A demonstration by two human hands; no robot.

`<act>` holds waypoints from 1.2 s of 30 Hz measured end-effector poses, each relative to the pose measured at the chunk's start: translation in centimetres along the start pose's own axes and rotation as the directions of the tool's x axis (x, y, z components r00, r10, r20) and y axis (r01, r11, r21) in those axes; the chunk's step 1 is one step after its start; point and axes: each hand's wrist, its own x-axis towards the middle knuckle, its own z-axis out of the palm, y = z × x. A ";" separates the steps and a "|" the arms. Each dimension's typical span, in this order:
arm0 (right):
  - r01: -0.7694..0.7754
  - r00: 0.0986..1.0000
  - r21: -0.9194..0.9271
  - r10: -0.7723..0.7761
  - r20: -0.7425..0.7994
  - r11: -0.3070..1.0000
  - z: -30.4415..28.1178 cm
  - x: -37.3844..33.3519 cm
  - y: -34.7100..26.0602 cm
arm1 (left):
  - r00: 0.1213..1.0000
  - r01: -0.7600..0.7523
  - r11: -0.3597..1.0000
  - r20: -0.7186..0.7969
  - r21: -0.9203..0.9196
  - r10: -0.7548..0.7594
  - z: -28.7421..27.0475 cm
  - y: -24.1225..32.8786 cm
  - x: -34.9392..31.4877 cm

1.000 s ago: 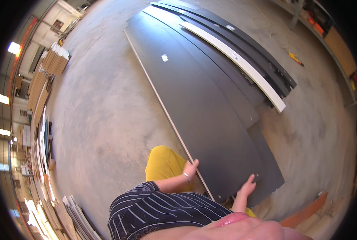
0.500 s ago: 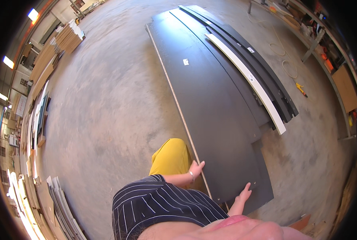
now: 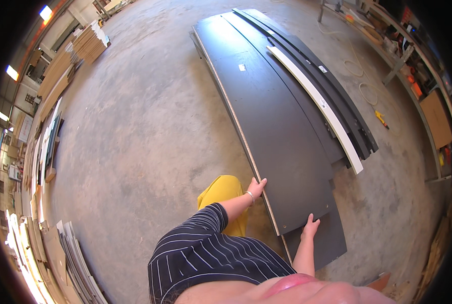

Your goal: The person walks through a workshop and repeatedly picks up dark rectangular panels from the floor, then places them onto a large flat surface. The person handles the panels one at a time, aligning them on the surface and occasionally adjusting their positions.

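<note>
A long dark grey board (image 3: 266, 116) with a pale raw edge lies on top of a stack of similar dark boards on the concrete floor. My left hand (image 3: 257, 187) grips its left long edge near the close end. My right hand (image 3: 310, 227) holds the board's near end, fingers on the top face. Beneath it another dark board (image 3: 327, 243) sticks out at the close end. Narrower dark strips and one long white strip (image 3: 317, 101) lie along the stack's right side.
Stacks of pale sheets (image 3: 87, 43) stand at the far left, and more boards lean along the left wall (image 3: 49, 238). A workbench with tools (image 3: 403, 45), a coiled cord (image 3: 360, 81) and a small yellow tool (image 3: 381, 119) are at the right.
The view has tilted so the boards appear further right and higher. Both hands stay on the top board's near end; its near end seems slightly raised and shifted from the stack.
</note>
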 end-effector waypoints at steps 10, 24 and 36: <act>0.063 0.997 0.054 -0.065 0.046 0.997 0.1 -1.3 0.7 | 1.000 0.010 0.989 0.007 -0.146 -0.009 0.2 -0.2 0.1; -0.080 0.984 0.158 0.053 0.172 0.984 1.1 -5.4 1.6 | 0.999 -0.045 0.976 0.015 -0.215 0.049 0.0 -0.5 0.3; -0.058 0.983 -0.086 0.072 0.168 0.995 1.7 -6.6 1.2 | 0.993 -0.117 0.989 -0.002 -0.088 0.117 -0.3 -0.7 0.3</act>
